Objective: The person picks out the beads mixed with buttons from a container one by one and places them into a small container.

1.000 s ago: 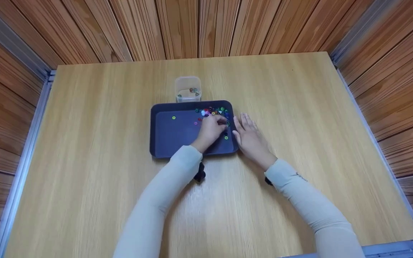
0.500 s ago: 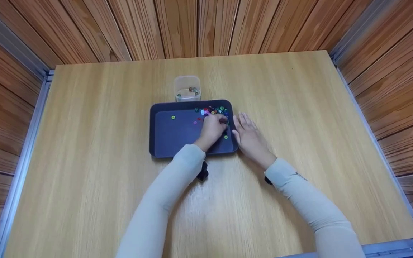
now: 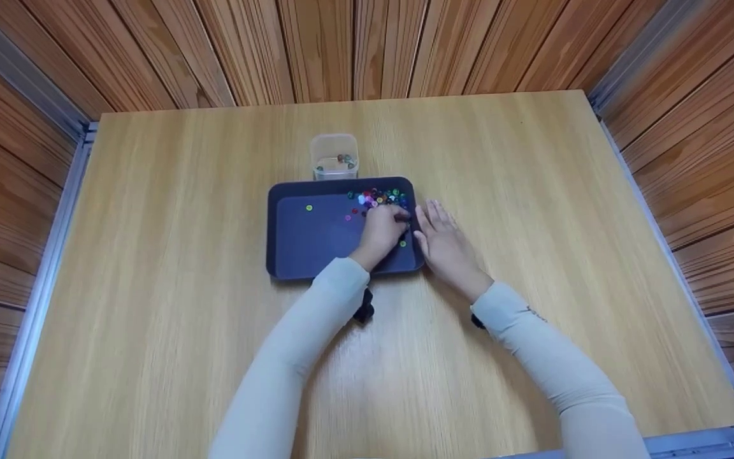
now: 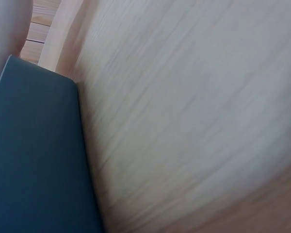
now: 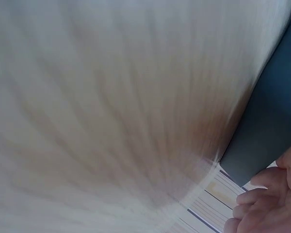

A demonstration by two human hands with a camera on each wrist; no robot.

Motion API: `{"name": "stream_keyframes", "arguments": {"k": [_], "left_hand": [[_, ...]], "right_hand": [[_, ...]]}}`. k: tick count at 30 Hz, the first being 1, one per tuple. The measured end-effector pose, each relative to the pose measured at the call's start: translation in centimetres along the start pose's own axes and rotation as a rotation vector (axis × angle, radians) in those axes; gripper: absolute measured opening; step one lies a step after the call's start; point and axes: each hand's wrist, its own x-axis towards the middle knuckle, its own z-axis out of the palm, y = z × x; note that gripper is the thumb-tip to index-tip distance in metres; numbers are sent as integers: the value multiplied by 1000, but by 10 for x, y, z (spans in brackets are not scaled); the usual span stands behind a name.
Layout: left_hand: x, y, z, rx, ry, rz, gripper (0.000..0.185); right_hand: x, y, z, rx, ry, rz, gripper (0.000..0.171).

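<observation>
Resting on the table [image 3: 150,255], the dark tray [image 3: 290,242] is unmoved since a second ago; the right hand [image 3: 446,245] stays flat beside its rim, while the left hand [image 3: 383,231] has crept rightward, fingers curled among the coloured beads [image 3: 376,197], grip unclear.

Evenly and brightly lit from above. Soft pale sheen on the near part of the table [image 3: 367,389], faint shadows under the forearms. Sharp in the head view, with wall planks fanning out and bending at the edges. Heavily smeared and washed out in both wrist views: wood grain streaked, dark tray [image 4: 34,165] edge soft, fingers [image 5: 262,204] out of focus at the near right corner.
</observation>
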Motion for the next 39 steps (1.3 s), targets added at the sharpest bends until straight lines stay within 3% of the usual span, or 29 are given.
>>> {"name": "stream_keyframes", "arguments": {"k": [6, 14, 17, 20, 23, 28, 37, 39], "left_hand": [[0, -5, -6, -122, -8, -60, 15], [0, -13, -36, -604, 27, -277, 19], [-1, -16, -51, -772, 27, -314, 25], [-2, -17, -66, -868, 49, -326, 28], [-2, -18, -79, -868, 78, -320, 27], [3, -16, -102, -744, 134, -268, 23], [20, -6, -141, -313, 229, -164, 17], [21, -4, -147, -210, 246, -115, 17]], "right_hand": [[0, -1, 1, -9, 6, -1, 55], [1, -2, -1, -2, -27, 26, 56], [1, -2, -1, -11, -32, 26, 56], [1, -2, -1, -12, -38, 24, 56], [0, -1, -1, -7, -40, 27, 57], [0, 0, 0, 1, -40, 29, 57], [1, 0, 0, 14, -40, 30, 57], [1, -1, -1, 15, -41, 32, 57]]}}
